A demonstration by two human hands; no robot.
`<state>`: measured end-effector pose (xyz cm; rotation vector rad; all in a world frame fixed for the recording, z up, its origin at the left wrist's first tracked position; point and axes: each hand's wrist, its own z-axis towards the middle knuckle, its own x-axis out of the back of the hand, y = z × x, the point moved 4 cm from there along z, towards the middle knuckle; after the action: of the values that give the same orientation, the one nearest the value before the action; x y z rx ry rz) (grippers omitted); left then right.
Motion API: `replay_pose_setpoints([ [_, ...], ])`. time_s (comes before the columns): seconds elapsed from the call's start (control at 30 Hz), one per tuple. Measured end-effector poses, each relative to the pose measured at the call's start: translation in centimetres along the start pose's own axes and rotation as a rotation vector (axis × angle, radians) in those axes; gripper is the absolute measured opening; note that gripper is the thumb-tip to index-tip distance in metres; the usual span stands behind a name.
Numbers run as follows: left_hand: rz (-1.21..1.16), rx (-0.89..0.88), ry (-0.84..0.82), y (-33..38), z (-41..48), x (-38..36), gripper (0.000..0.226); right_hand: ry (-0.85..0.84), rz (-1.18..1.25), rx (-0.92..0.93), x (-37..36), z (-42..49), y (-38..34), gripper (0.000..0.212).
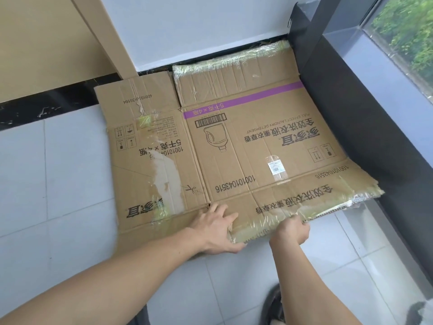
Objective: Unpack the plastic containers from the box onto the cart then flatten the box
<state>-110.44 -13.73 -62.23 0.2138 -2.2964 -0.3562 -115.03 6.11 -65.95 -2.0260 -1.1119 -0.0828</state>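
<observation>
Fingertips of the right hand [291,231] are hidden under the near flap of the box [234,146]. Print on its small white label [274,165] is too small to read.

Box [234,148] lies flat in floor corner: far edge at white wall [187,26], right edge just beside dark ledge [351,102], both sides blocked. Beige panel [46,43] closes far left. Open tile floor [58,184] left and along near side.
</observation>
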Motion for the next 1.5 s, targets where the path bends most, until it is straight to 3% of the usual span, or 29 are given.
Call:
replay_pose_setpoints([
  [0.07,-0.019,-0.025,-0.027,-1.0,-0.2,-1.1,0.086,-0.051,-0.146,-0.036,0.4,0.9,0.5,0.04],
  [0.13,-0.009,-0.063,-0.04,-2.3,-0.2,-1.7,0.081,-0.032,-0.353,0.04,0.5,1.2,0.0,0.05],
  [0.23,0.055,-0.083,-0.059,-3.9,-0.1,-2.0,0.092,0.049,-0.638,0.312,0.4,-0.5,-0.7,0.086],
  [0.3,0.115,-0.053,-0.054,-4.2,0.1,-2.2,0.101,0.065,-0.749,0.561,0.0,-2.5,-1.0,0.09],
  [0.4,0.252,-0.015,-0.054,-4.4,0.6,-2.7,0.103,-0.131,-1.1,0.726,-1.6,-3.8,0.4,0.094],
  [0.5,0.273,-0.002,-0.095,-4.8,1.2,-2.7,0.096,-0.286,-1.305,0.666,-2.5,-3.3,2.0,0.087],
  [0.67,0.171,0.041,-0.162,-5.0,2.6,-0.9,0.085,-0.35,-1.318,0.614,-4.3,-2.8,1.2,0.08],
  [0.9,0.137,0.017,-0.212,-4.8,2.2,-0.7,0.096,-0.32,-1.385,0.692,-4.2,-2.8,2.0,0.083],
  [1.13,0.121,0.002,-0.236,-4.3,2.7,-0.7,0.091,-0.3,-1.395,0.772,-3.8,-0.6,-0.3,0.075],
  [1.37,0.204,0.012,-0.178,-6.2,2.4,1.4,0.097,-0.361,-1.429,0.715,-4.3,-1.1,-0.1,0.091],
  [1.5,0.183,0.055,-0.208,-7.6,2.4,3.4,0.086,-0.349,-1.453,0.751,-5.1,-2.4,-1.0,0.088],
])
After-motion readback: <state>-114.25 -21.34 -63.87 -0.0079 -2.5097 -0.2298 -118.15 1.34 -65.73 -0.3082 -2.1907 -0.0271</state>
